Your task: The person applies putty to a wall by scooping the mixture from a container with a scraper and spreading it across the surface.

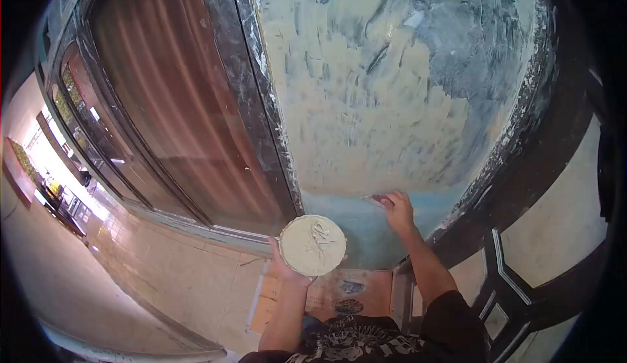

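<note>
Black short-sleeved shirt (457,327), pale lettering (385,345) across the front, bare forearms (430,265), ungloved hands (398,213)

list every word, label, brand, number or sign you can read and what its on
No text can be read with confidence.
Black shirt: pale stylised lettering across the front, too distorted to read.
Cardboard on the floor: dark marks and possibly faint print, too blurred to read.
Round tub of pale paste: no label visible; the marks on the paste are not readable text.
</note>
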`<state>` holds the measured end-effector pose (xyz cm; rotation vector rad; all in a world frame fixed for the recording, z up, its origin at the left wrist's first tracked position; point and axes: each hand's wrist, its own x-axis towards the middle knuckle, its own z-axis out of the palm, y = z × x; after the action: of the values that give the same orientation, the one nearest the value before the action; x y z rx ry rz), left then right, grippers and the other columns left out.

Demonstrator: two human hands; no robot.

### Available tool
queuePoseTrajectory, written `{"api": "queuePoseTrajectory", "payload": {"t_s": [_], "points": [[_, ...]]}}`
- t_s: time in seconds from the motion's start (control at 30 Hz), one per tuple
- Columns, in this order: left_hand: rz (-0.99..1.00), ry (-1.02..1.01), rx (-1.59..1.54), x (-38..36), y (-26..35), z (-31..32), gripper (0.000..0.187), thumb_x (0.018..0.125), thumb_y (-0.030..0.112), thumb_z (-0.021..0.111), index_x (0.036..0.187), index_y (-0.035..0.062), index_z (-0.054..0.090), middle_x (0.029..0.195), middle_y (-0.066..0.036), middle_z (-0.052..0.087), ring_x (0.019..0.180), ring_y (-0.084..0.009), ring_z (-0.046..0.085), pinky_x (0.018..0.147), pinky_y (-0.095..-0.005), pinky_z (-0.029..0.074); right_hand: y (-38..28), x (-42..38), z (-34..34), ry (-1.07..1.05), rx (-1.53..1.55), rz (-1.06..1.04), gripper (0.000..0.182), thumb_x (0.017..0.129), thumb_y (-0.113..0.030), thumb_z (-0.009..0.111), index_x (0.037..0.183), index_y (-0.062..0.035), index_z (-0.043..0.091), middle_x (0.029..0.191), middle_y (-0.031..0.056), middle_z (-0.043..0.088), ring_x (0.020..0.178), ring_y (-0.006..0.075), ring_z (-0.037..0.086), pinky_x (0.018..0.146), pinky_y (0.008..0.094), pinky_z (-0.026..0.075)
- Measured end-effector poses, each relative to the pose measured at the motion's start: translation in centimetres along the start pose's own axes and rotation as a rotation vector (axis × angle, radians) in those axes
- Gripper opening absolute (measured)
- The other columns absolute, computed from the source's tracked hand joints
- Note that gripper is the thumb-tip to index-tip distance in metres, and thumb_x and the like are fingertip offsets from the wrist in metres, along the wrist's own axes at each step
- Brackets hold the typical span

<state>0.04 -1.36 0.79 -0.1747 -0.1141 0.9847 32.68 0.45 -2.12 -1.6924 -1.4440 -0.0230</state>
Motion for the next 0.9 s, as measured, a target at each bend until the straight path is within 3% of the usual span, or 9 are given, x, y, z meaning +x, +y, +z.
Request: {"api": "queuePoseTrajectory", "payload": {"t_s": [0.03,0.1,0.3,0.4,0.5,0.6,0.73,0.77,0.9], "points": [[0.001,-0.003,0.001,0.0,-0.1,0.2,0.1,0.092,0.087,0.025,0.156,0.0115,0.039,0.16,-0.018,0.039,0.141,-0.0487,0.041,0.104,-0.082,0.034,0.2,0.3,-0.1,0.039,0.014,-0.019,0.015,0.09,-0.006,0.069,0.104,-0.0015,0.072,0.102,0.0136,0.068,0.099,0.0372,0.061,0.087,0.0429,0.05],[0.041,-0.046,0.532,-0.1,-0.6,0.7,0.1,0.092,0.087,0.026,0.156,0.012,0.039,0.16,-0.018,0.039,0.141,-0.0488,0.041,0.103,-0.0831,0.034,0.0,0.8,-0.2,0.074,0.03,-0.041,0.015,0.09,-0.006,0.069,0.103,-0.0016,0.072,0.102,0.0136,0.068,0.098,0.0372,0.061,0.087,0.0429,0.05],[0.032,-0.029,0.473,0.0,-0.4,0.4,0.101,0.09,0.088,0.029,0.157,0.0133,0.038,0.161,-0.018,0.036,0.141,-0.0508,0.04,0.1,-0.0871,0.032,0.4,0.0,0.6,0.018,0.068,-0.032,0.014,0.089,-0.004,0.068,0.102,-0.0017,0.073,0.1,0.0137,0.069,0.098,0.0366,0.061,0.088,0.042,0.05],[0.017,-0.018,0.49,0.0,-0.5,0.5,0.102,0.089,0.089,0.029,0.157,0.0131,0.036,0.161,-0.018,0.035,0.14,-0.0515,0.04,0.099,-0.0881,0.031,0.1,0.8,0.5,0.078,-0.008,-0.037,0.014,0.089,-0.004,0.068,0.102,-0.0011,0.073,0.1,0.0138,0.07,0.098,0.0359,0.062,0.088,0.0418,0.05],[0.022,-0.052,0.496,-0.1,-0.6,0.5,0.102,0.089,0.089,0.029,0.158,0.0129,0.036,0.161,-0.018,0.035,0.141,-0.0516,0.04,0.099,-0.088,0.032,-0.6,1.2,-0.6,0.165,0.13,-0.075,0.014,0.089,-0.005,0.069,0.102,-0.0006,0.073,0.1,0.0149,0.07,0.098,0.0363,0.063,0.085,0.0431,0.052],[0.027,-0.032,0.484,-0.1,-0.5,0.2,0.102,0.089,0.089,0.03,0.157,0.013,0.036,0.161,-0.019,0.036,0.141,-0.0516,0.04,0.099,-0.0876,0.032,-0.2,0.1,-0.2,0.084,0.078,-0.069,0.015,0.09,-0.006,0.069,0.103,-0.001,0.073,0.1,0.0142,0.07,0.096,0.0361,0.063,0.084,0.0426,0.052],[0.04,-0.019,0.545,-0.1,-0.7,0.1,0.101,0.09,0.087,0.031,0.157,0.0127,0.036,0.16,-0.019,0.037,0.141,-0.0506,0.04,0.101,-0.0857,0.034,-0.2,0.0,0.7,0.003,-0.02,-0.024,0.016,0.089,-0.01,0.072,0.104,-0.0054,0.073,0.103,0.0069,0.07,0.099,0.0349,0.061,0.085,0.0435,0.052],[-0.035,-0.046,0.117,-0.1,-0.2,-0.6,0.101,0.09,0.087,0.031,0.157,0.0117,0.036,0.16,-0.019,0.037,0.141,-0.0498,0.04,0.101,-0.0848,0.034,-0.2,0.4,0.7,0.006,-0.019,-0.025,0.016,0.089,-0.01,0.072,0.104,-0.0054,0.073,0.103,0.0069,0.07,0.099,0.0349,0.061,0.085,0.0435,0.052],[0.09,0.066,0.496,0.0,-0.9,-0.1,0.101,0.089,0.088,0.032,0.156,0.0129,0.04,0.158,-0.017,0.042,0.137,-0.0514,0.045,0.097,-0.0878,0.034,-1.1,1.0,-0.4,0.137,0.049,-0.078,0.015,0.089,-0.01,0.071,0.103,-0.0039,0.073,0.103,0.0092,0.07,0.099,0.0351,0.061,0.085,0.0435,0.052]]}}
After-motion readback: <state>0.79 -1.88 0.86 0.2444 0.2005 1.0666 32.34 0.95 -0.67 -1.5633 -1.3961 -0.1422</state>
